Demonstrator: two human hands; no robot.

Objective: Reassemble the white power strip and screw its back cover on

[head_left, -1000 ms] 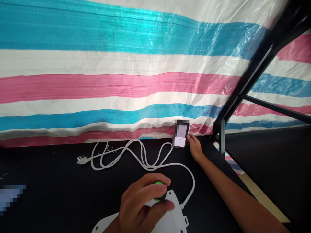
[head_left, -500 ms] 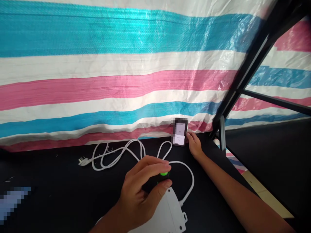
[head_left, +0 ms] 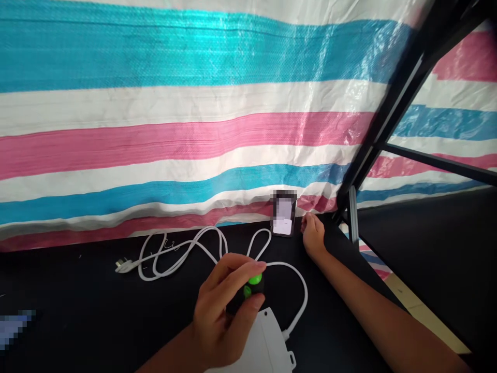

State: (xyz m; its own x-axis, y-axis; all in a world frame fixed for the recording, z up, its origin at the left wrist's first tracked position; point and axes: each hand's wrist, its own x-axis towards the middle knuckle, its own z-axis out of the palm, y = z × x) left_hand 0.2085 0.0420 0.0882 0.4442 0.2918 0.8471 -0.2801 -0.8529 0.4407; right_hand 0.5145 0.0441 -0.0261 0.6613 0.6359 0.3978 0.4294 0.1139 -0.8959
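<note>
My left hand (head_left: 229,305) grips a small black object with green parts (head_left: 255,280) between thumb and fingers, above a white flat box (head_left: 267,342). Part of the box is hidden by the hand and wrist. At the back of the black surface, a phone (head_left: 283,215) stands upright with its screen lit, leaning by the striped sheet. My right hand (head_left: 312,233) is just right of the phone, a small gap apart from it, with its fingers curled together and nothing visible in them.
A white cable (head_left: 301,290) runs from the box and loops behind my left hand to a plug (head_left: 124,266) at left. The striped sheet (head_left: 174,140) rises behind. A black metal frame (head_left: 373,150) stands at right. A blurred screen (head_left: 13,329) lies at lower left.
My right hand has drawn away from the phone's edge, its fingers now curled in. More green shows on the object in my left hand. The view has shifted slightly.
</note>
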